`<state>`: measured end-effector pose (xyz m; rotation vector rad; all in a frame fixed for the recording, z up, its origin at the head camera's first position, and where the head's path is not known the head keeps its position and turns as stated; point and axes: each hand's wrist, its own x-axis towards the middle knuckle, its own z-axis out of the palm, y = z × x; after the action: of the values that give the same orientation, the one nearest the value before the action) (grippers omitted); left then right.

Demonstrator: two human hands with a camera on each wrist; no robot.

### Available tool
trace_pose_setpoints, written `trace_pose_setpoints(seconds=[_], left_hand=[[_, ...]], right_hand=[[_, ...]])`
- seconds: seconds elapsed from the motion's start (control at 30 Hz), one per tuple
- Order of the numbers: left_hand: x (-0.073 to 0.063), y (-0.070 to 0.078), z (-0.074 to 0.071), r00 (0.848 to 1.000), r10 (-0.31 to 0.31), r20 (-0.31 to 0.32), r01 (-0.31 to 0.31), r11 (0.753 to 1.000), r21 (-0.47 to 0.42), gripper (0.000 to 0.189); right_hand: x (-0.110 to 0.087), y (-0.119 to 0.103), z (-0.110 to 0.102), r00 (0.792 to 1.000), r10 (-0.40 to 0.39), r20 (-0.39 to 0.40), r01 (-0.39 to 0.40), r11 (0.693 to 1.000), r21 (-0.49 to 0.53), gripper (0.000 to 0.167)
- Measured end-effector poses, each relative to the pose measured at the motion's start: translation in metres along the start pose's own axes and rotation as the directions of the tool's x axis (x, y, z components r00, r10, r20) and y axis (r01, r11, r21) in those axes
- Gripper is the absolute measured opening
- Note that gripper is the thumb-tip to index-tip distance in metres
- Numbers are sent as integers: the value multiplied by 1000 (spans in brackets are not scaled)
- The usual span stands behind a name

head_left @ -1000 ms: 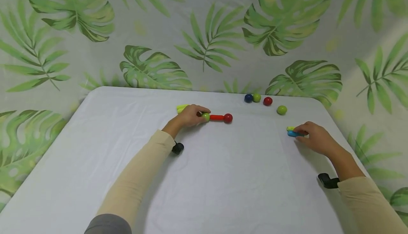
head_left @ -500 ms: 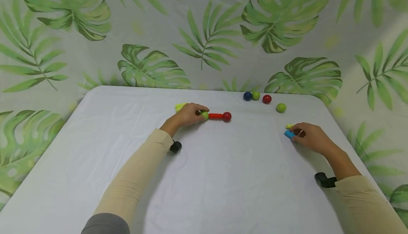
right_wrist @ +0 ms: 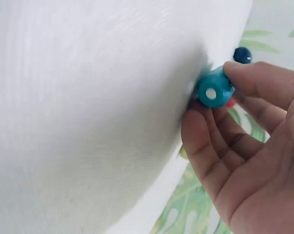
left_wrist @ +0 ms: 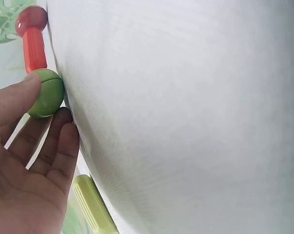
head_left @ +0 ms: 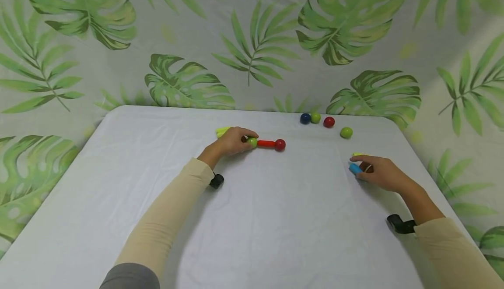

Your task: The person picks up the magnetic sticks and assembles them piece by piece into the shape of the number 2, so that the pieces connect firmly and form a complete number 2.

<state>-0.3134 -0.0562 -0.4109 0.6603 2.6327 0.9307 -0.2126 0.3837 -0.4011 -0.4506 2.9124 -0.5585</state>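
My left hand (head_left: 233,141) pinches a green ball (head_left: 252,142) between thumb and fingers. A red ribbed rod (head_left: 266,143) runs from that ball to a dark red ball (head_left: 280,145), all in one line on the table. Behind the left hand lies a yellow-green rod (head_left: 222,131), its grooved side showing in the left wrist view. At the right, my right hand (head_left: 379,173) holds a short blue rod (head_left: 355,168) by thumb and fingers. Its round end with a white centre (right_wrist: 211,93) faces the right wrist camera. Another yellow-green piece (head_left: 358,154) peeks out beyond the right fingers, mostly hidden.
Along the far edge of the white-covered table (head_left: 267,219) sit a dark blue ball (head_left: 305,118), a green ball (head_left: 315,118) and a red ball (head_left: 329,122). A second green ball (head_left: 346,132) lies nearer the right hand. A leaf-patterned cloth (head_left: 260,30) hangs behind the table.
The blue rod has turned and shifted slightly left and nearer in the right hand, coming away from the yellow-green piece beside it. The left hand keeps its hold on the green ball.
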Motion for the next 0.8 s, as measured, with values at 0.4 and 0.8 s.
trace_pose_setpoints(seconds=[0.4, 0.8], left_hand=[[-2, 1, -1, 1000, -2, -3, 2, 1000, -18, 38], [-2, 0, -1, 1000, 9, 4, -9, 1000, -5, 39]], right_hand=[[-15, -37, 3, 1000, 17, -17, -11, 951, 310, 44], [-12, -77, 12, 998, -56, 19, 40, 880, 473, 45]])
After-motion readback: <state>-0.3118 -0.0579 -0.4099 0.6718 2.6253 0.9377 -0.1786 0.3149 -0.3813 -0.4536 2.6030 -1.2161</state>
